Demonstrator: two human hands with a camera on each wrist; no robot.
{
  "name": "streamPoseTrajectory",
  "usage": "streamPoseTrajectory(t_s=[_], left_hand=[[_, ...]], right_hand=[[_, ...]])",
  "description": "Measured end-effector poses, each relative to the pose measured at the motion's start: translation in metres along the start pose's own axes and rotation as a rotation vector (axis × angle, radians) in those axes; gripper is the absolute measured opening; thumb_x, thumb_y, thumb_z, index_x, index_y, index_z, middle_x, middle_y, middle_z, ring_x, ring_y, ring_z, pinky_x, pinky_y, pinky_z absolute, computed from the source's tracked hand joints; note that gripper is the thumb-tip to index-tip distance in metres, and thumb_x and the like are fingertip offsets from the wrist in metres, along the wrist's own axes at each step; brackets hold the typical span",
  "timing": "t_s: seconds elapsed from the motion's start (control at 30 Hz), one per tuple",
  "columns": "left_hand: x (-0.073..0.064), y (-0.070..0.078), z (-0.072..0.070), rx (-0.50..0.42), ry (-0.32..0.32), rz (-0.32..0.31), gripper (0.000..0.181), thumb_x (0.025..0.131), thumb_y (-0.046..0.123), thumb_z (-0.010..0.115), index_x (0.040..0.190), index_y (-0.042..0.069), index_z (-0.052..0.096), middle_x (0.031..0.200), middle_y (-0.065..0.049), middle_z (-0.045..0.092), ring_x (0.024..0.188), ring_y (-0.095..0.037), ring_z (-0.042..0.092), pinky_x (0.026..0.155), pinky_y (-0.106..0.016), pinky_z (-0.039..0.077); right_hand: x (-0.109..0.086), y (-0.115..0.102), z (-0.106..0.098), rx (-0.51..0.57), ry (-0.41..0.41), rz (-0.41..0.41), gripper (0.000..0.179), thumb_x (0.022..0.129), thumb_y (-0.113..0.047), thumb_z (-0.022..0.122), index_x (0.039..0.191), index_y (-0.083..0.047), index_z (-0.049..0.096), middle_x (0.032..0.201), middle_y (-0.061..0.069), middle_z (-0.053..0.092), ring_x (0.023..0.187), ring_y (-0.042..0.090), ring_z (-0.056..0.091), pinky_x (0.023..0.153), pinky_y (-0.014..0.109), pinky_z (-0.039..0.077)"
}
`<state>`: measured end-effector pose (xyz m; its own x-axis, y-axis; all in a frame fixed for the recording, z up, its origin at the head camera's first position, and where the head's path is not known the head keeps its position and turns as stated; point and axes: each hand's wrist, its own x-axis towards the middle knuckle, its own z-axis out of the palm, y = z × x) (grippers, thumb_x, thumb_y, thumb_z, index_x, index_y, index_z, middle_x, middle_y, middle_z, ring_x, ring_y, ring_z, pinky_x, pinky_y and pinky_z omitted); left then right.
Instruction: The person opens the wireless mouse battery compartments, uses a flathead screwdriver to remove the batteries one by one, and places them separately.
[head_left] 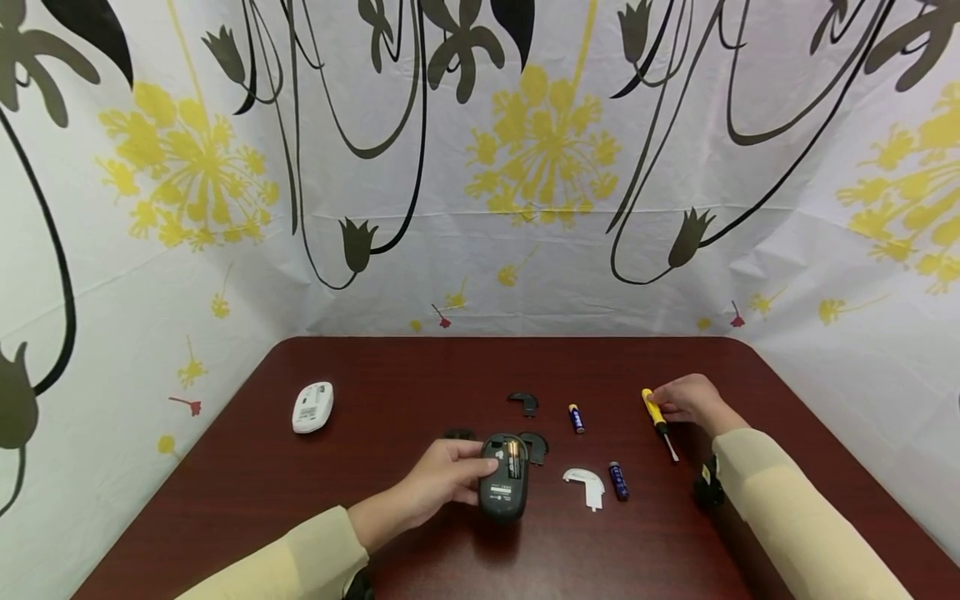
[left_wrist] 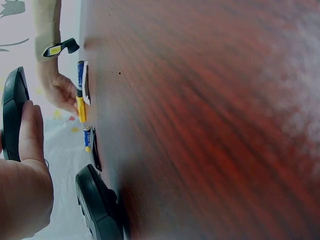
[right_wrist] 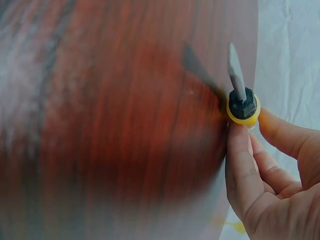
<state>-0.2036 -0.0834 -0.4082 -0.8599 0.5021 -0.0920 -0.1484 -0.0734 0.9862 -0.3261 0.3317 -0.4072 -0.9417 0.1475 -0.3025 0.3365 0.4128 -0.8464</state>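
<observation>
Here the left hand (head_left: 442,482) holds the black mouse (head_left: 504,477) belly-up on the desk (head_left: 420,367), while the right hand (head_left: 690,400) pinches the yellow screwdriver (head_left: 657,421); two batteries (head_left: 576,417) lie between both grips.

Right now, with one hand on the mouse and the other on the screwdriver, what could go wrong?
1. The two loose batteries lie bare on the table between both hands; a sweep of the right hand could roll them.
2. The left hand holds the black mouse with one cell exposed; tilting may drop it.
3. The screwdriver is pinched only at its yellow handle, so it may slip.
</observation>
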Motion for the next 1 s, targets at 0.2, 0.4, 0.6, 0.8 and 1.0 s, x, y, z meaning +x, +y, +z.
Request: streamPoseTrajectory(t_s=[0.2, 0.4, 0.6, 0.8, 1.0], left_hand=[[0.001, 0.000, 0.000, -0.004, 0.000, -0.002, 0.043, 0.094, 0.013, 0.063, 0.128, -0.011, 0.055, 0.106, -0.022, 0.068, 0.089, -0.028, 0.069, 0.074, -0.039, 0.058], [0.000, 0.001, 0.001, -0.010, -0.005, -0.004, 0.044, 0.094, 0.013, 0.063, 0.130, -0.011, 0.054, 0.107, -0.022, 0.067, 0.091, -0.028, 0.069, 0.075, -0.040, 0.058], [0.000, 0.001, 0.001, -0.011, -0.009, -0.002, 0.044, 0.094, 0.013, 0.063, 0.130, -0.010, 0.054, 0.108, -0.022, 0.067, 0.090, -0.028, 0.069, 0.075, -0.040, 0.058], [0.000, 0.001, 0.001, -0.010, -0.010, -0.007, 0.044, 0.095, 0.014, 0.063, 0.131, -0.010, 0.053, 0.108, -0.021, 0.067, 0.091, -0.028, 0.069, 0.076, -0.040, 0.057], [0.000, 0.001, 0.002, -0.012, -0.010, -0.012, 0.044, 0.095, 0.014, 0.062, 0.131, -0.010, 0.054, 0.109, -0.021, 0.067, 0.092, -0.028, 0.069, 0.076, -0.040, 0.057]], right_hand=[[0.000, -0.001, -0.002, 0.013, 0.002, 0.002, 0.035, 0.091, -0.004, 0.067, 0.116, 0.018, 0.056, 0.094, 0.014, 0.062, 0.075, 0.018, 0.062, 0.071, 0.037, 0.058], [-0.002, -0.004, -0.006, 0.056, 0.001, -0.016, 0.033, 0.093, -0.002, 0.064, 0.116, 0.020, 0.056, 0.092, 0.014, 0.065, 0.076, 0.020, 0.063, 0.074, 0.041, 0.058], [-0.003, -0.003, -0.013, 0.118, -0.075, -0.100, 0.038, 0.096, -0.006, 0.060, 0.123, 0.019, 0.052, 0.093, 0.007, 0.069, 0.080, 0.016, 0.065, 0.075, 0.037, 0.058], [-0.008, -0.005, -0.012, 0.133, -0.161, -0.168, 0.050, 0.096, -0.016, 0.063, 0.133, 0.015, 0.047, 0.109, 0.011, 0.068, 0.093, 0.019, 0.067, 0.082, 0.036, 0.056], [-0.016, -0.014, -0.001, 0.118, -0.226, -0.238, 0.053, 0.096, -0.021, 0.063, 0.135, 0.011, 0.047, 0.122, 0.016, 0.061, 0.107, 0.025, 0.063, 0.091, 0.041, 0.051]])
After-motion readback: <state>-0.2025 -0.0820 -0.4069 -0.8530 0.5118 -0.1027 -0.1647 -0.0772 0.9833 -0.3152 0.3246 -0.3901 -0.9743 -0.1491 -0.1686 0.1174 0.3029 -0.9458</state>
